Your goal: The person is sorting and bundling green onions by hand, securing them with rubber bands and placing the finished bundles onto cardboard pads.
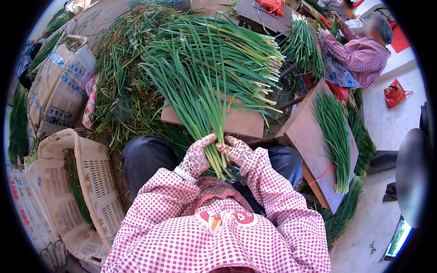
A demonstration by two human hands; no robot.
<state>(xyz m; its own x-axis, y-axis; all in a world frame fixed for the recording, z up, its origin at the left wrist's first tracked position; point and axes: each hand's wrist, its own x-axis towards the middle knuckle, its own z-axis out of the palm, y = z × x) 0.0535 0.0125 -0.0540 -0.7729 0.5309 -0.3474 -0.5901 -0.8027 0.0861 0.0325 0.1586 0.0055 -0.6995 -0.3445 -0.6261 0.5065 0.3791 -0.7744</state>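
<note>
My left hand point(198, 157), in a leopard-print glove, is closed around a small bunch of garlic chives point(186, 105), its pale stem ends pointing towards my lap. My right hand point(236, 148), gloved alike, grips a few green stalks point(215, 111) beside that bunch with thumb and fingertips. The long leaves fan out away from me over a wooden board point(244, 120). On this board and beyond it lies a thick heap of chives point(225, 51), white ends to the right.
Loose trimmed leaves point(119, 88) pile up at the left. Nearer stands a plastic basket point(99, 170); a white crate point(63, 85) is behind it. At my right, a board point(307, 116) carries a chive bunch point(334, 136). A co-worker point(355, 54) handles chives at the upper right.
</note>
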